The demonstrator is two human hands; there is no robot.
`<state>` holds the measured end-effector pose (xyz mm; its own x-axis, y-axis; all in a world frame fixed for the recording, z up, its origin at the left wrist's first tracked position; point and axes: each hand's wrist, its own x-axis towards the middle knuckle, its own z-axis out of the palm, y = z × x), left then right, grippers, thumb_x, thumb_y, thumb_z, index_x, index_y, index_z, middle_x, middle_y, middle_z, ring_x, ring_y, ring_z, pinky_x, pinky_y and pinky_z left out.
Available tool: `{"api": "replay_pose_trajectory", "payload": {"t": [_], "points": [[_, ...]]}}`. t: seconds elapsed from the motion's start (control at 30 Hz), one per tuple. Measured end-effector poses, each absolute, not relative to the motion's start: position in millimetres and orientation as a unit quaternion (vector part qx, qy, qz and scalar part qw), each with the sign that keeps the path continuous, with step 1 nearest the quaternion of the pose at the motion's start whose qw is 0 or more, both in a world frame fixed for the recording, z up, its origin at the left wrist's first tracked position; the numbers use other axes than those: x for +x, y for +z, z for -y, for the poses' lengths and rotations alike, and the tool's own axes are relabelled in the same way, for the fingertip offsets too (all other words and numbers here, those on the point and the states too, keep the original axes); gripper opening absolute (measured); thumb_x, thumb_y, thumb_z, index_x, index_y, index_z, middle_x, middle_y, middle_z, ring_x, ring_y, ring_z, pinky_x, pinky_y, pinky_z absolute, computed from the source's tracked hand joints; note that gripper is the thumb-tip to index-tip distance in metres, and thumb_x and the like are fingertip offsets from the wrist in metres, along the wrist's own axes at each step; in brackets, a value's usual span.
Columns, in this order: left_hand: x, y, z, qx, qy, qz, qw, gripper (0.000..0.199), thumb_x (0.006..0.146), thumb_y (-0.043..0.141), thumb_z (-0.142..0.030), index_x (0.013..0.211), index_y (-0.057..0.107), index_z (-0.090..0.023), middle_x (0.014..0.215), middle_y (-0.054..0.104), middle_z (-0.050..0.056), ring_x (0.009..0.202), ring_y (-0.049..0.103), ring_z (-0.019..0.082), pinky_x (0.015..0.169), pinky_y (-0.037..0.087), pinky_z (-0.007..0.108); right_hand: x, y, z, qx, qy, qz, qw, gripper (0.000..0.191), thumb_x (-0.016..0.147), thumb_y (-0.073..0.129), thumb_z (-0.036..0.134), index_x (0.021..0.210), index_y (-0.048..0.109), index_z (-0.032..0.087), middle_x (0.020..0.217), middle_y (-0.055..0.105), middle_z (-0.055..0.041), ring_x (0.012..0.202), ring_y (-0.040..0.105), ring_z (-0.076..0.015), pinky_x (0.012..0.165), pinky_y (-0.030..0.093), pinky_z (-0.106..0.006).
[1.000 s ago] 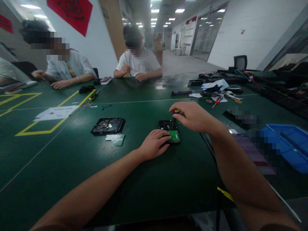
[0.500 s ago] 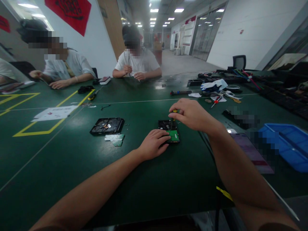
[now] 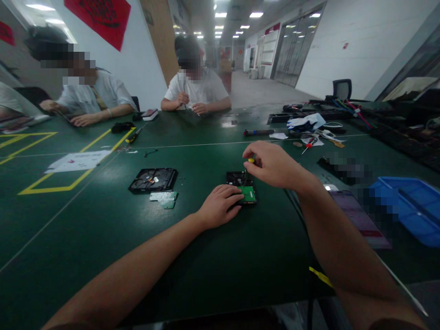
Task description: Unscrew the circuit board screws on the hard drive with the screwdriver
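A black hard drive (image 3: 235, 177) with a green circuit board (image 3: 248, 195) lies on the dark green table (image 3: 192, 261). My left hand (image 3: 222, 205) rests flat over the drive's left side, its fingertips on the board's edge. Above the drive, my right hand (image 3: 270, 164) pinches a screwdriver by its yellow handle (image 3: 251, 161); the shaft points down to the drive near the board's upper edge. To the left sit a second black drive (image 3: 153, 179) and a loose circuit board (image 3: 165, 200), with a few tiny screws beside them.
Blue tray (image 3: 412, 206) and a purple flat object (image 3: 359, 215) are at the right. Farther back lie a black cylindrical tool (image 3: 258, 132), a red screwdriver (image 3: 309, 144), a glove (image 3: 305, 122) and cables. Two people work across the table; a yellow-black screwdriver (image 3: 133, 136) lies left.
My right hand has shifted very slightly to the right, and the screwdriver handle has tilted a little with it. My left hand and the drive have stayed in place.
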<state>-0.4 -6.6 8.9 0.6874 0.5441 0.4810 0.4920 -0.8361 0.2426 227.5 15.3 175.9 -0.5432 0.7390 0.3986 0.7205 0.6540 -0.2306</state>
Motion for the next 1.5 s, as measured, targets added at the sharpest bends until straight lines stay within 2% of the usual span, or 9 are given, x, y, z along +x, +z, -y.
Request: {"api": "replay_pose_trajectory", "payload": {"t": [0.2,0.77,1.1,1.5], "points": [[-0.3,10.0,7.3,0.917,0.276,-0.283,0.048,0.036,0.106,0.061,-0.034,0.139,0.067,-0.023,0.141,0.069,0.011,0.137,0.062,0.031,0.117,0.050,0.055,229.3,176.6,-16.4,-0.411,0.027,0.879,0.239,0.009,0.095,0.063,0.025,0.098,0.067,0.017,0.096,0.073,-0.0092,0.083,0.062,-0.0220,0.077,0.043,-0.034],[-0.6,8.4,6.5,0.916,0.280,-0.281,0.050,0.036,0.105,0.061,-0.034,0.139,0.067,-0.025,0.141,0.069,0.011,0.136,0.062,0.031,0.116,0.050,0.056,230.8,180.9,-13.8,-0.407,0.039,0.884,0.225,0.010,0.097,0.066,0.027,0.101,0.073,0.021,0.100,0.075,-0.0073,0.086,0.064,-0.0219,0.080,0.043,-0.034],[0.1,10.1,8.5,0.918,0.272,-0.286,0.045,0.036,0.105,0.063,-0.032,0.139,0.067,-0.023,0.142,0.069,0.011,0.136,0.062,0.031,0.117,0.050,0.054,231.5,183.2,-13.4,-0.413,0.043,0.883,0.217,0.011,0.098,0.068,0.024,0.103,0.075,0.018,0.102,0.077,-0.0083,0.081,0.065,-0.0193,0.078,0.044,-0.032],[0.0,8.6,7.6,0.916,0.279,-0.284,0.048,0.036,0.105,0.062,-0.034,0.139,0.067,-0.024,0.141,0.069,0.010,0.136,0.062,0.030,0.117,0.050,0.055,231.7,179.3,-15.6,-0.434,0.044,0.870,0.230,0.014,0.097,0.070,0.029,0.103,0.072,0.017,0.101,0.078,-0.0093,0.079,0.066,-0.0204,0.076,0.044,-0.034]]}}
